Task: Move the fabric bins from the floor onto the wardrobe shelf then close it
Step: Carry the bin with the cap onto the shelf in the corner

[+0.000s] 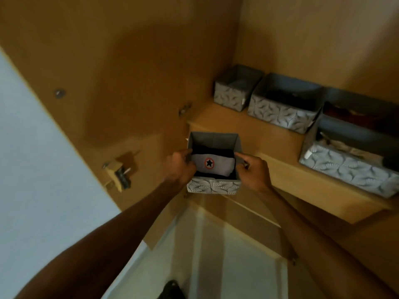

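Note:
I hold a small grey patterned fabric bin (212, 186) in the air in front of the wardrobe shelf (237, 128), at the shelf's front left edge. My left hand (180, 167) grips its left wall and my right hand (252, 169) grips its right wall. Inside lies a folded grey cloth with a black star in a red ring (210, 166). Three more patterned bins stand on the shelf: a small one (234, 97) at the back left, a medium one (278, 113) beside it, and a large one (349, 169) at the right.
The open wardrobe door (103, 72) stands at the left with hinges (121, 171) on its inner face. A lower shelf or panel (248, 214) shows under the bin. Pale floor (216, 266) lies below, with a dark object (171, 290) at the bottom edge.

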`<state>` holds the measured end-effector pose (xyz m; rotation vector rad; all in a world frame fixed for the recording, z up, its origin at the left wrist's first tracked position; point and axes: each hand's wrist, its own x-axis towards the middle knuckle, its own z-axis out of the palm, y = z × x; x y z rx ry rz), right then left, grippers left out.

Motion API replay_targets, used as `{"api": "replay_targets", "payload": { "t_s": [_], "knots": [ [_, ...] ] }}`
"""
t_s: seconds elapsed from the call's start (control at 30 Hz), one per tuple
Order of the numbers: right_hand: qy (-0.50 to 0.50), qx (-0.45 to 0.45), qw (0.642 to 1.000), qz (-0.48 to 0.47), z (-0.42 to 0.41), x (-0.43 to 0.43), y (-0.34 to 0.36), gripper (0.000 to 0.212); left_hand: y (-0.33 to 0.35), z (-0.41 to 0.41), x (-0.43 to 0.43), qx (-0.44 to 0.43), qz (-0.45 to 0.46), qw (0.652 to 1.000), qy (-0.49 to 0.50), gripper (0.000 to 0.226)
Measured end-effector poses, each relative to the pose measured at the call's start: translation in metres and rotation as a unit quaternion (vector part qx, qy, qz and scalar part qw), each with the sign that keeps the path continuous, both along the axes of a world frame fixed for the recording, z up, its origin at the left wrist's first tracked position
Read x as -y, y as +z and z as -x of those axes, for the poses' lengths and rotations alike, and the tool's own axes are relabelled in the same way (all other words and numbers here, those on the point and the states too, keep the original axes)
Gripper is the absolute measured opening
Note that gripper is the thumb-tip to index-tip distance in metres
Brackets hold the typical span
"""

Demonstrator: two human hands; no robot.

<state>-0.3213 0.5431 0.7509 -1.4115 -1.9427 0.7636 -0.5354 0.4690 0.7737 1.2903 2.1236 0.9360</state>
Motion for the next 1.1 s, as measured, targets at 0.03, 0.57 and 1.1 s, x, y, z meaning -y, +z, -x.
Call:
{"api": "replay_targets", "payload": {
  "t_s": [0.03, 0.57, 1.1],
  "knots": [
    [-0.014, -0.007, 1.000, -0.003, 0.003, -0.019, 0.005, 0.044, 0.006, 0.003, -0.022, -0.015, -0.005, 1.000, -0.010, 0.053],
    [-0.259, -0.057, 0.964, 0.002, 0.059, -0.231, 0.018, 0.034, 0.029, 0.048, -0.285, -0.082, -0.082, 0.971, -0.209, 0.033],
    [0.021, -0.096, 0.994, 0.043, 0.073, -0.295, -0.006, 0.059, -0.040, 0.060, -0.315, -0.408, 0.002, 0.874, -0.263, 0.095]
  ]
}}
